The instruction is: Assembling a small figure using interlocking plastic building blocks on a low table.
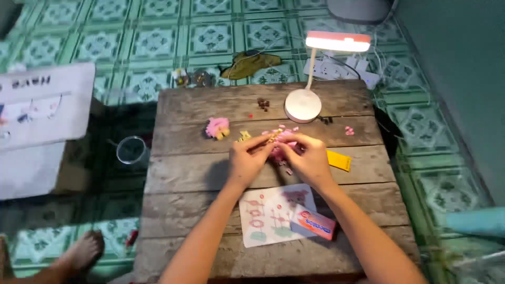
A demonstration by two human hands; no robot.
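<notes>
Forearms, two of them and both bare, enter from the bottom edge and converge toward the middle of a low table of weathered wooden planks (200, 179). Left hand (246, 160) and right hand (310, 158) meet over the table's centre, fingers curled and pinched together on a small tan building-brick piece (274, 137), which lies between the fingertips with its long axis running roughly left to right, slightly raised at the right end; finer detail is too small to tell. Directly beneath the hands sits a loose heap of pink bricks (278, 152). Nearer the camera, one printed instruction sheet (265, 215) lies flat on the planks, and one small pink box (313, 223) rests on its right corner. One yellow flat piece (339, 160) lies just beside the right hand. One partly built pink figure (217, 128) stands left of the hands, with a few yellow bricks (244, 135) near it. A small cluster of dark bricks (263, 103) lies toward the far edge, near the round base of one lit desk lamp (303, 104). Beside the table, on the green patterned floor tiles (152, 37), stands one clear cup (131, 150); one bare foot (84, 252) shows at lower left.
</notes>
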